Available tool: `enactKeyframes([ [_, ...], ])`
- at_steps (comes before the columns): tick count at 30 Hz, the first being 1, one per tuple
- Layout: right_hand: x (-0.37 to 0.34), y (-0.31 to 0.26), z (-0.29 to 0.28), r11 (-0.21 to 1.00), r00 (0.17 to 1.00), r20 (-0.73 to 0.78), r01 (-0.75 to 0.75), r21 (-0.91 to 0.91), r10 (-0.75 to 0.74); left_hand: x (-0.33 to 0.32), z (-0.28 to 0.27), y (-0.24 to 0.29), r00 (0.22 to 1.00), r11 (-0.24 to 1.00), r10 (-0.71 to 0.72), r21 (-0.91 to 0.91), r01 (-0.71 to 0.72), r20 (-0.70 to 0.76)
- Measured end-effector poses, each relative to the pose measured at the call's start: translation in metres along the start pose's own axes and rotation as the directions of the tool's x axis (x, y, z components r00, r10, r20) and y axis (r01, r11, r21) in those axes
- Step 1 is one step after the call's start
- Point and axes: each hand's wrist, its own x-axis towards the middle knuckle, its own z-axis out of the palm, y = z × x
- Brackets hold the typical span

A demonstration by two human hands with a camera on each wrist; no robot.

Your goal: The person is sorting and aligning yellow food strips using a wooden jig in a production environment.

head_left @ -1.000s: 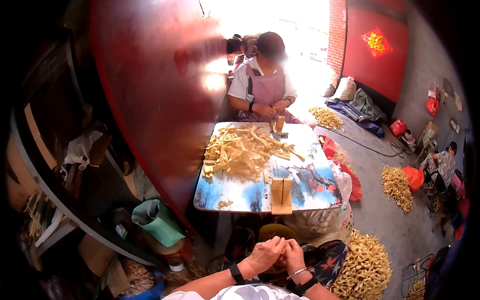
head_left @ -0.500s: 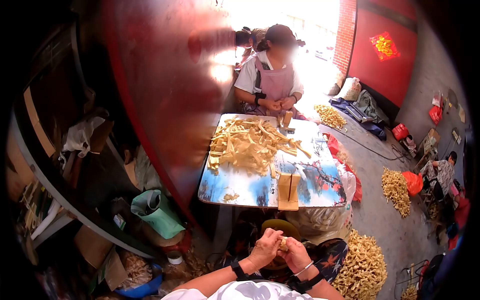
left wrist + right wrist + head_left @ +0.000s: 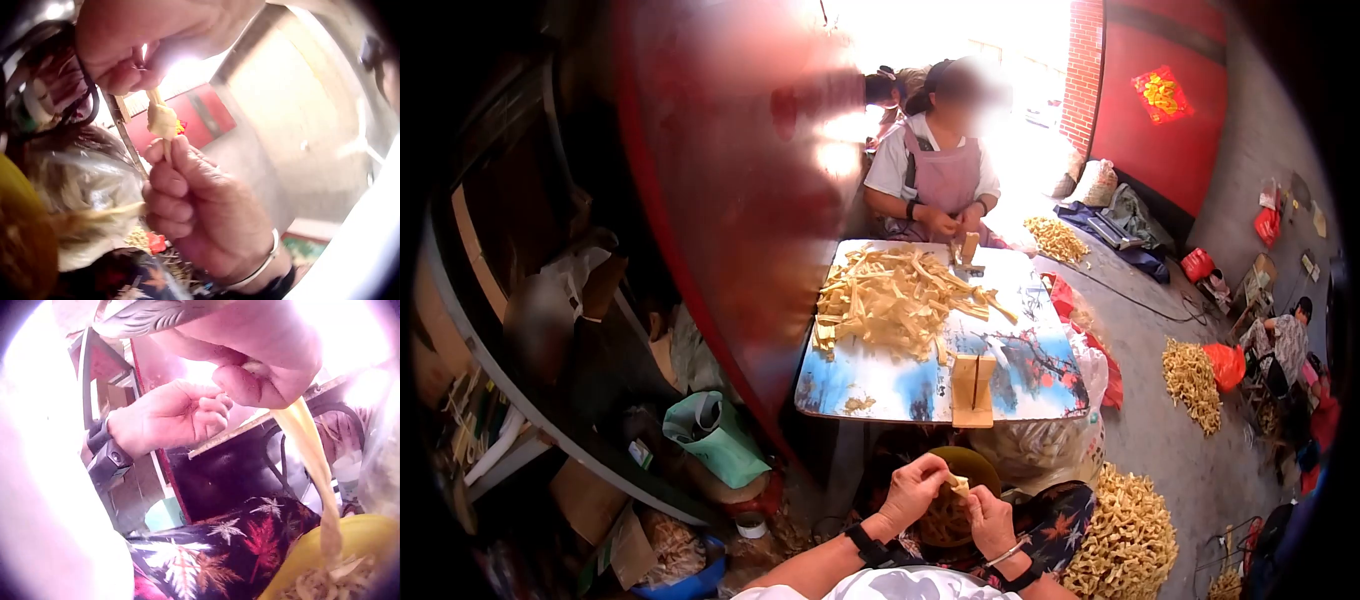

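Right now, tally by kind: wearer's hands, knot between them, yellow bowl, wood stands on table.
Left hand + right hand: 2 hands
Knot: 1
Bowl: 1
Near stand + far stand: 2 stands
Total: 6

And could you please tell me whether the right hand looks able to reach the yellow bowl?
Probably yes: the yellow bowl sits close below the right hand, which grips a pale strip; only that strip hangs between them.
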Motion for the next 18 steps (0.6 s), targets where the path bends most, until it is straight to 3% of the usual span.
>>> enactKeyframes([
  [1, 0.004, 0.001, 0.001, 1.0, 0.999, -0.033, 0.0, 0.017, 0.001, -0.002, 0.002, 0.0, 0.984, 0.967, -0.174, -0.178, 0.18, 0.045],
  [3, 0.0, 0.0, 0.003, 1.0, 0.995, -0.102, 0.02, 0.021, -0.017, 0.001, 0.011, -0.015, 0.98, 0.866, -0.184, -0.46, 0.197, 0.074],
  [4, 0.005, -0.004, 0.004, 0.999, 0.989, -0.14, 0.049, 0.004, -0.048, -0.002, 0.012, -0.023, 0.978, 0.854, -0.157, -0.478, 0.205, 0.14],
  [7, 0.007, 0.002, 0.013, 0.965, 0.948, -0.198, 0.224, -0.139, -0.249, -0.016, 0.028, 0.0, 0.98, 0.925, -0.144, -0.333, 0.182, 0.136],
  [9, 0.007, -0.004, 0.013, 0.942, 0.917, -0.223, 0.305, -0.142, -0.331, -0.013, 0.028, -0.008, 0.983, 0.922, -0.133, -0.349, 0.169, 0.125],
  [11, 0.004, 0.001, 0.007, 0.961, 0.936, -0.224, 0.251, -0.117, -0.272, -0.013, 0.027, -0.001, 0.971, 0.938, -0.21, -0.258, 0.232, 0.11],
  [12, 0.004, -0.004, -0.001, 0.978, 0.959, -0.219, 0.153, -0.142, -0.182, -0.013, 0.026, -0.002, 0.974, 0.953, -0.193, -0.214, 0.215, 0.12],
  [14, 0.012, -0.005, -0.006, 0.986, 0.941, -0.296, 0.163, -0.026, -0.163, -0.014, 0.029, 0.004, 0.963, 0.969, -0.159, -0.154, 0.195, 0.217],
  [17, 0.018, 0.014, -0.004, 0.967, 0.993, -0.113, 0.069, 0.247, -0.042, -0.018, 0.036, -0.006, 0.908, 0.975, -0.162, -0.081, 0.208, 0.387],
  [18, 0.018, 0.016, -0.006, 0.981, 0.989, -0.134, 0.082, 0.174, -0.059, -0.019, 0.036, -0.007, 0.898, 0.972, -0.197, -0.042, 0.232, 0.393],
])
